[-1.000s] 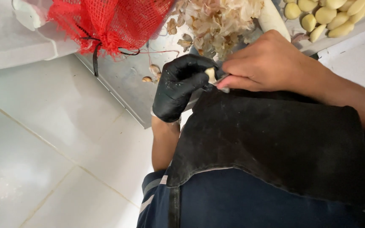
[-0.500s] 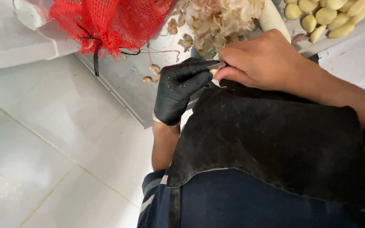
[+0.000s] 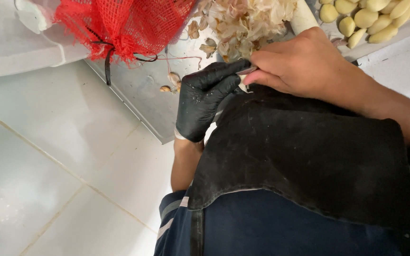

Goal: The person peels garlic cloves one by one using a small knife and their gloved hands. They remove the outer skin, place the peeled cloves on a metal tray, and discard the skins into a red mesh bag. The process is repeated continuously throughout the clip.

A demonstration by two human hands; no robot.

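My left hand (image 3: 205, 97) wears a black glove and is closed around a garlic clove (image 3: 243, 88), of which only a pale sliver shows under the fingers. My bare right hand (image 3: 300, 64) meets it from the right, pinching a small knife (image 3: 246, 71) whose grey blade lies against the gloved fingertips. Both hands sit above the top edge of a black cloth (image 3: 309, 147) spread over my lap.
A red mesh bag (image 3: 124, 23) lies at the top on a metal tray (image 3: 138, 90). A heap of dry garlic skins (image 3: 247, 21) is beside it, and peeled cloves (image 3: 371, 19) are at the top right. A white tub (image 3: 24, 45) and white floor tiles (image 3: 48, 156) lie to the left.
The clove showed plainly between the fingers a second ago. The gloved fingers have since stretched over it, and the knife blade now shows at their tips. The hands stay in place.
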